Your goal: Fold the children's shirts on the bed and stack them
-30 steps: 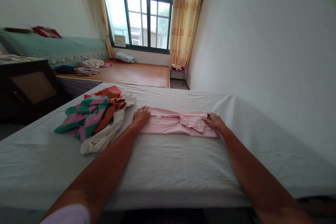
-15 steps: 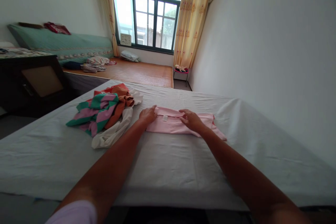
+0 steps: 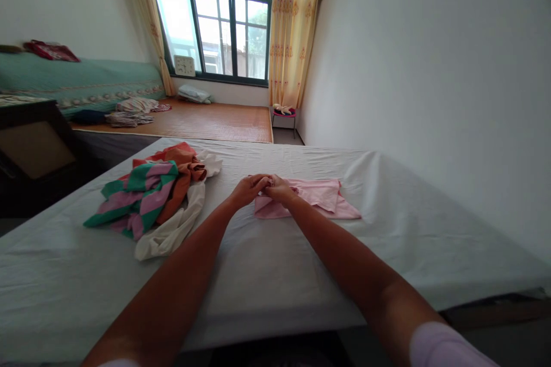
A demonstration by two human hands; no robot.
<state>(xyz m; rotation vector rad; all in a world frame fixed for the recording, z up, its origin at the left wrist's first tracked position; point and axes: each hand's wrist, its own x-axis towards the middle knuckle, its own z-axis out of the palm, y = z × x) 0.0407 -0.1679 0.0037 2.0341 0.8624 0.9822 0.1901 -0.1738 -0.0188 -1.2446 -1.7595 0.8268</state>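
On the sheet [image 3: 275,287], 2 hands [image 3: 246,190] [image 3: 282,190] pinch pink cloth [image 3: 318,192]; clock [image 3: 184,65] markings blurred.

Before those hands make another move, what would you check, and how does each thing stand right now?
1. Left hand at the pink cloth: ok, at its left end.
2. Right hand at the pink cloth: ok, at the same end.
3. Hands apart from each other: not ok, they meet.
4. Firm grip: cannot tell, the hands hide the spot.
5. Pile clear of the pink cloth: ok, bare sheet shows between them.
6. Pink cloth's right end resting on the sheet: ok.
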